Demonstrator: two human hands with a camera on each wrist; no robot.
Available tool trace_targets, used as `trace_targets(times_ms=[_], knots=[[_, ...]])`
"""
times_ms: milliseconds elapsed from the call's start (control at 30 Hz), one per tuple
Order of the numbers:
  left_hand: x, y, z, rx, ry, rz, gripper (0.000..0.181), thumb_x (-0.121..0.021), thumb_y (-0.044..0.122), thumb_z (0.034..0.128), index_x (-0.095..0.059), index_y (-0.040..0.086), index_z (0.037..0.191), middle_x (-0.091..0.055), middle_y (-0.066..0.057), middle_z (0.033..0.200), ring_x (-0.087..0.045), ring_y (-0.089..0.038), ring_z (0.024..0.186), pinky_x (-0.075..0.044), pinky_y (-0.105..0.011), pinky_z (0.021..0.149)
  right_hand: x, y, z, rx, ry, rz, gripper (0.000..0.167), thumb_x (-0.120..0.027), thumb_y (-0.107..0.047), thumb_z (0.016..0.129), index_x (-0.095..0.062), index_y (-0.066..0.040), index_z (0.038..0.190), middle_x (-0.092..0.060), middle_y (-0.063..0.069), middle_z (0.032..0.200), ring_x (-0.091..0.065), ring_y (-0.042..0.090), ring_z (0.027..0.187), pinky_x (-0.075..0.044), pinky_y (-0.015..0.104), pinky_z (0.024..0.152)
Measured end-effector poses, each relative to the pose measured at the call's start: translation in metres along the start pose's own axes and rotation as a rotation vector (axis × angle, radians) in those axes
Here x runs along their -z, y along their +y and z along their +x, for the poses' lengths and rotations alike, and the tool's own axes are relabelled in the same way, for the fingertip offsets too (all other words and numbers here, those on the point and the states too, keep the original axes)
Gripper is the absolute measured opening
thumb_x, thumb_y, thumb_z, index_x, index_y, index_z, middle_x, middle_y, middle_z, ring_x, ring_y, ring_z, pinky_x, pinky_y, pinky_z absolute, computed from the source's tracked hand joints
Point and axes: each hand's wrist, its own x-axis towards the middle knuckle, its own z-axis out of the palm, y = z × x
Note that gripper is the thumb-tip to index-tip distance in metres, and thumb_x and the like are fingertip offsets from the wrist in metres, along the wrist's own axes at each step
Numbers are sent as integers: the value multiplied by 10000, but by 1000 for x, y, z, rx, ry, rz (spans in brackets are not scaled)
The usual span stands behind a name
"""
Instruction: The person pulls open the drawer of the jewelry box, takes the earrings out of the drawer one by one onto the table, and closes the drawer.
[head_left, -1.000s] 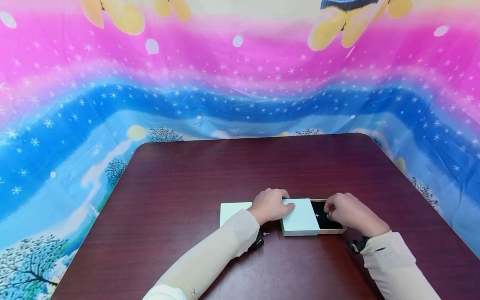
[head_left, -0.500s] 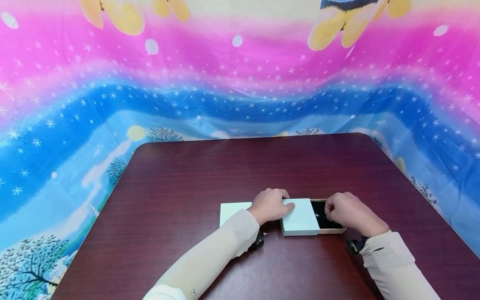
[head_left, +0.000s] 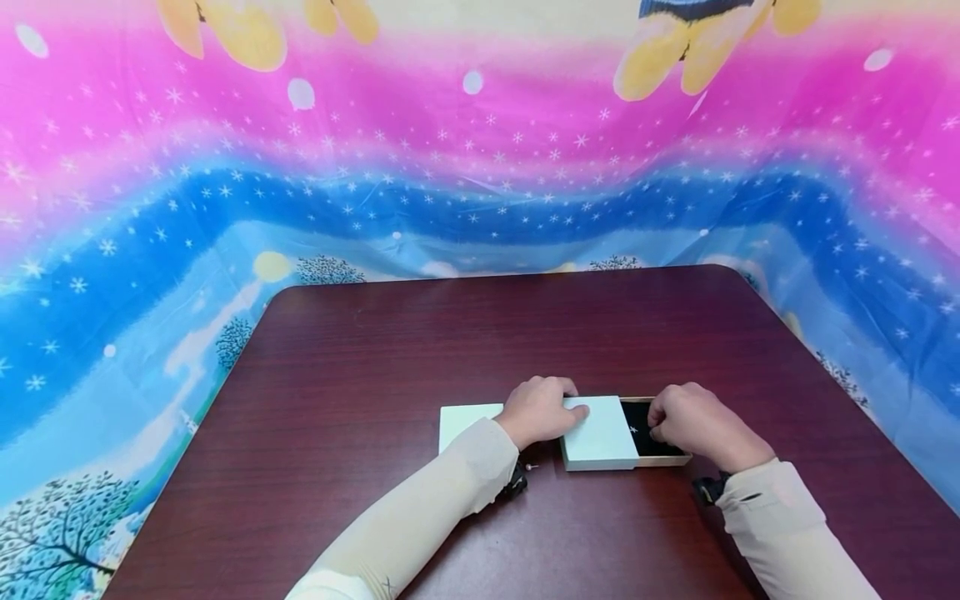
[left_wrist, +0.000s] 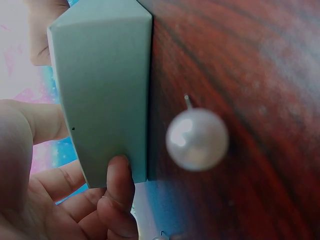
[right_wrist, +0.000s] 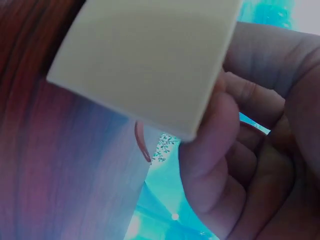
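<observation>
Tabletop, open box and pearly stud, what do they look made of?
Tabletop: glossy wood or laminate; streaky grain, reflections. Open box: probably matte cardboard; crisp edges, little shine. Pearly stud: lustrous real or imitation pearl, bright highlight; shiny pin looks metal.

head view looks forward-down; close-up wrist views share its table (head_left: 465, 333).

Mint-pale box sleeve (head_left: 600, 437), flat on the tabletop (head_left: 465, 333); my left fingers (left_wrist: 121, 182) grip its left end. Tan-rimmed tray (head_left: 663, 462) juts partway out toward my right. Black lining (head_left: 645, 440) inside, small silvery charm (head_left: 633, 430) on it, my right fingers (head_left: 658, 410) just beside.
</observation>
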Motion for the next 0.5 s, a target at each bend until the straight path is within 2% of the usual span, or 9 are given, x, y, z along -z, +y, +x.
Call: trace_targets(times_ms=[133,367,500], knots=[[0,-1,0,-5,-3,-6,359,-613,483,916,-700,224,1150,-675,107,1056,-623,-96,935,-480,-281,776,0,-1,0,0,10,-29,296,-713,-38,766,-575,-204,564,-465,-86,538,-432,116,508,-368,310,518],[0,0,0,-4,-2,-5,358,-611,481,918,-698,226,1155,-673,107,1062,-622,-96,937,-480,-283,780,2,-4,0,-24,-17,-10,272,-701,-24,760,-579,-187,580,-485,-66,546,-455,125,499,-381,313,506],[0,0,0,-2,-4,-4,360,-612,483,917,-698,227,1155,-674,105,1060,-622,-98,934,-480,-283,778,2,-3,0,-6,-28,-29,288,-713,-27,772,-589,-196,574,-480,-78,539,-450,121,499,-382,309,504]])
